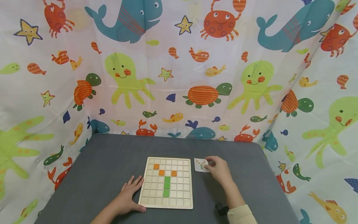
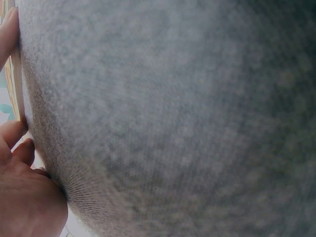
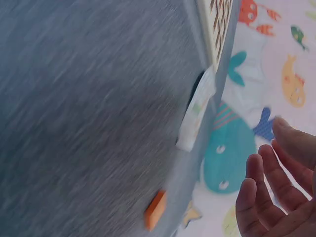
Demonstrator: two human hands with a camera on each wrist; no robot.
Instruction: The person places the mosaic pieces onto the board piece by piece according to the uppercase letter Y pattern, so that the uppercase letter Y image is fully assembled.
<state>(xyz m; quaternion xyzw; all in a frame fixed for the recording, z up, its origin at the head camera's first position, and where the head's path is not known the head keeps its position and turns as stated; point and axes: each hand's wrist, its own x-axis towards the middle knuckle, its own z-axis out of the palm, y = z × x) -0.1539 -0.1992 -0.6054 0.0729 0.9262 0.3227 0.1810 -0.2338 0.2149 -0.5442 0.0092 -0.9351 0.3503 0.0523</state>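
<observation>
A square wooden grid board [image 1: 181, 199] lies on the grey table. Three orange tiles [image 1: 161, 172] sit in its upper part, and three green tiles [image 1: 167, 185] form a column below them. My left hand [image 1: 127, 197] rests against the board's left side, fingers spread along the edge and thumb at the near left corner. To the board's right lies a small printed pattern card [image 1: 199, 165]. My right hand [image 1: 219, 169] is over the card's right edge, with loosely bent fingers. In the right wrist view those fingers hold nothing, and a loose orange tile [image 3: 155, 210] lies beyond the card.
Behind the grey table [image 1: 117, 149] hangs a white curtain [image 1: 179, 68] printed with sea animals, which also runs along both sides. A black band [image 1: 222, 209] shows at the right wrist, beside a pale yellow sleeve [image 1: 241, 214].
</observation>
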